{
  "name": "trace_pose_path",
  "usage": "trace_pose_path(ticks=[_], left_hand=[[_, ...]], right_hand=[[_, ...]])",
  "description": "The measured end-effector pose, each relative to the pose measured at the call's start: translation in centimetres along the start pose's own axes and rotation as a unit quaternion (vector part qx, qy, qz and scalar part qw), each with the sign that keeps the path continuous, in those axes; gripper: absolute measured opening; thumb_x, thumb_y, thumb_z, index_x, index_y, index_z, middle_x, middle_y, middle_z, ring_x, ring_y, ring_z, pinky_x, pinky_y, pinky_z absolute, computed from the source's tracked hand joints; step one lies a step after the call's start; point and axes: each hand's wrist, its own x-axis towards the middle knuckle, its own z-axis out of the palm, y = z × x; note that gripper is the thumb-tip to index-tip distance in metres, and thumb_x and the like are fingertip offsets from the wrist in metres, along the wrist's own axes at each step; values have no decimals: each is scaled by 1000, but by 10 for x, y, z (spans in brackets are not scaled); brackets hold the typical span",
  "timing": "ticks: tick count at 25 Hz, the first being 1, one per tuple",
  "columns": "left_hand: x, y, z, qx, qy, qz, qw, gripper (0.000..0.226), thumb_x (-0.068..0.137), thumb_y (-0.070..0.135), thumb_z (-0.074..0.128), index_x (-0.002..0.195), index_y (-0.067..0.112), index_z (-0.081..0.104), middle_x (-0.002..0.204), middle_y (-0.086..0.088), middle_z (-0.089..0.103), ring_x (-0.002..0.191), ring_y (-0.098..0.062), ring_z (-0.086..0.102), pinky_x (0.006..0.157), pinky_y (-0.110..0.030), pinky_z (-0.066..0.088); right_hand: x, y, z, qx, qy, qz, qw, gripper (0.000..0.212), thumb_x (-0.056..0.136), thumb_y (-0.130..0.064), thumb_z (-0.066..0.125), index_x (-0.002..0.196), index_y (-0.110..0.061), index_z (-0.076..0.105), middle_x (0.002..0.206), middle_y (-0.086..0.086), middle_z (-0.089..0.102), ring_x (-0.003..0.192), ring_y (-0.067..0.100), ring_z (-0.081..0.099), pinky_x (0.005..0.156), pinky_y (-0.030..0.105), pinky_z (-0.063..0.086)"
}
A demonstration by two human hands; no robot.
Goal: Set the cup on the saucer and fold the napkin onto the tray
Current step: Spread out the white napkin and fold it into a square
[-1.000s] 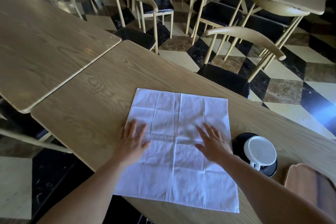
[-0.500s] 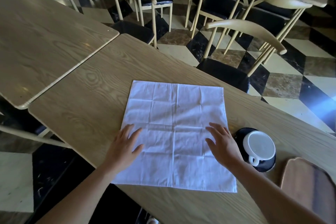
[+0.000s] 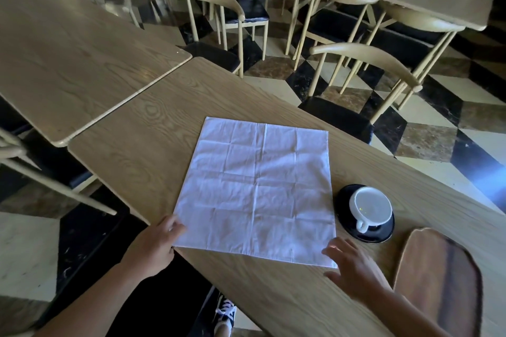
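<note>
White cloth, the napkin (image 3: 256, 190), lies spread flat and square on the wooden desk (image 3: 131, 145), its creases marking the lines along which it would fold. It sits close to the near edge, most likely so both near corners are within easy reach. The left hand (image 3: 153, 247) is at the near left corner, fingers curled and seemingly pinching the cloth's edge, though the contact itself is hard to make out. The right hand (image 3: 353, 265) hovers beside the near right corner with fingers spread and loose, holding nothing; I judge it is about to take that corner so the napkin can be folded away from the person.

Just right of the napkin, the white cup (image 3: 371, 206) already stands on the dark saucer (image 3: 345, 200), handle toward the person, so that part of the task looks done. The wooden tray (image 3: 440, 282) lies near the saucer at the right, bare, waiting for the folded napkin.

Pale chairs (image 3: 364, 63) with dark seats and further tables fill the room, over a chequered floor (image 3: 427, 142) of light and dark stone.
</note>
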Motion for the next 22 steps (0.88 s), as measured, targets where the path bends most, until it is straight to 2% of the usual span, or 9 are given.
trace_pose_path(ticks=[2,4,7,11,15,18,20,22], left_hand=[[1,1,0,1,16,-9,1000,45,57,-9,62,93,18,61,102,1,58,69,-24,62,45,-31,39],[-1,-1,-1,-4,22,-17,1000,38,61,-10,60,90,15,61,101,1,60,73,-24,63,48,-35,47],[-1,-5,-1,-34,35,-29,998,22,69,-3,58,83,13,61,98,4,65,71,-21,64,55,-35,52],[11,-9,-12,-116,42,-75,990,7,84,10,66,87,15,69,82,2,70,72,-22,67,64,-35,54],[23,-16,-29,-182,8,-110,977,8,88,16,66,94,17,71,73,5,68,71,-17,63,72,-36,53],[28,-19,-39,-233,-6,-148,961,17,88,13,68,104,18,75,91,5,75,87,-8,68,79,-26,52],[31,-20,-45,-282,7,-167,945,15,87,10,70,96,21,75,90,6,75,88,-6,69,75,-13,48],[37,-20,-54,-324,40,-181,928,14,84,6,71,81,20,72,80,5,75,79,-8,70,65,-6,44]], right_hand=[[-2,5,7,-1,-1,3,1000,40,68,-35,83,103,-23,70,108,-7,63,100,19,59,66,38,58],[-2,5,10,-4,22,-7,1000,34,65,-29,88,93,-20,72,102,-5,65,91,23,63,60,36,58],[-1,-1,7,-8,65,-25,998,26,60,-17,92,76,-18,72,92,-5,67,79,22,66,48,34,56],[-2,-10,-2,7,101,5,995,19,68,-8,82,68,-19,67,82,-8,65,74,19,63,37,32,49],[0,-7,-11,63,112,37,991,14,77,-5,76,79,-17,70,74,-6,66,69,21,64,51,34,53],[3,-4,-21,79,106,41,990,9,83,-13,74,89,-19,72,77,-5,70,71,20,67,60,34,54],[9,-2,-29,99,134,61,984,11,82,-16,76,92,-20,73,80,-8,74,72,14,69,61,29,52],[20,-1,-39,130,164,93,973,9,83,-17,76,88,-23,72,74,-13,71,66,9,65,60,26,48]])
